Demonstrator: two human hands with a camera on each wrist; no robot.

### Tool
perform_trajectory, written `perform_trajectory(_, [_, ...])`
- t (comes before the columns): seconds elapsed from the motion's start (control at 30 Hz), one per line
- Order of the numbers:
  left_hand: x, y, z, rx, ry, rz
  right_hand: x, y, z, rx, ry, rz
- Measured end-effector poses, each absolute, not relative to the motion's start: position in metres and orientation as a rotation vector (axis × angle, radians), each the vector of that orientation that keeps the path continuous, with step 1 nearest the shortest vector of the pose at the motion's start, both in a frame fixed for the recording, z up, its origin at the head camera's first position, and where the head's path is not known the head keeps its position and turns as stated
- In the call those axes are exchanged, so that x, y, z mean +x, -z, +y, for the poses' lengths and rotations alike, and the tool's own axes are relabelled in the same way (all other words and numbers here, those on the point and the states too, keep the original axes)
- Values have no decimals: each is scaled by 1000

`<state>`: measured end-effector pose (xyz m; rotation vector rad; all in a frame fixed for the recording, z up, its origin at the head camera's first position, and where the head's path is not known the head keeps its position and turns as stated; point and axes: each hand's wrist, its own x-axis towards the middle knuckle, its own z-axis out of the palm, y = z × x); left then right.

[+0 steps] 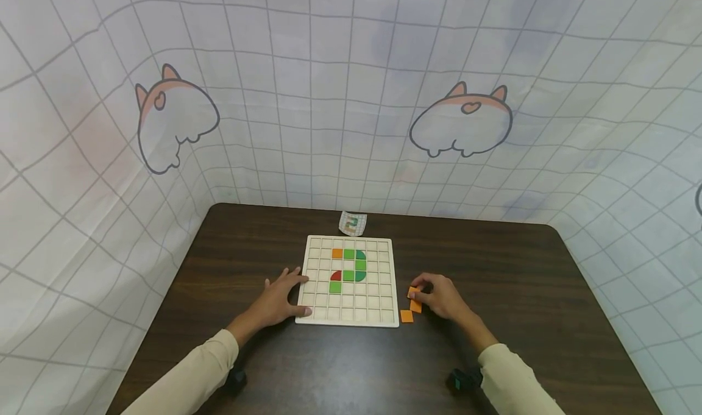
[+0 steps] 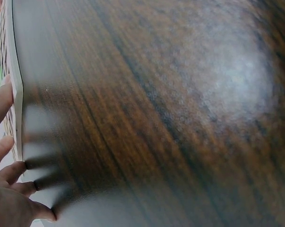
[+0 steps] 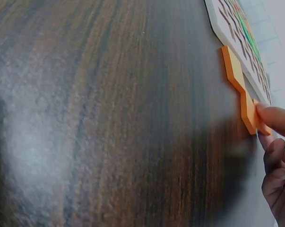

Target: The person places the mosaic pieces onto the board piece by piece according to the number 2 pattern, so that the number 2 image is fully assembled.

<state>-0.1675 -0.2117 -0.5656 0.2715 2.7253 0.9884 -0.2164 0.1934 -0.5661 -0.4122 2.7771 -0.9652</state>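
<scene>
A white grid board [image 1: 351,316] lies on the table. My left hand [image 1: 276,300] rests at its left edge, fingers spread, with thumb and a fingertip over the rim. My right hand [image 1: 443,298], off the board's right side, pinches an orange square tile [image 1: 413,292] between thumb and finger. Two more orange tiles lie by it, one [image 1: 416,307] right below the pinched one and another [image 1: 406,316] close to the board's edge. Set in the grid are an orange square [image 1: 337,253], several green squares [image 1: 348,275], dark green rounded tiles [image 1: 360,276] and a red rounded tile [image 1: 336,276].
A small paper card [image 1: 353,223] with a coloured pattern lies behind the board. The dark wooden table [image 1: 247,232] is enclosed by a white grid-patterned curtain [image 1: 329,98] at the back and sides. Dark devices [image 1: 463,381] sit by the wrists.
</scene>
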Motion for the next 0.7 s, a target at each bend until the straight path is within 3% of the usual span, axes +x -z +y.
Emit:
perform_trajectory(0.37, [-167,565,-212,279,-1004,2718,-218,561,197,-597,1053,2706])
perform_trajectory(0.7, [-168,567,-212,285,-1001,2726,-217,558,183,-546,1225,2559])
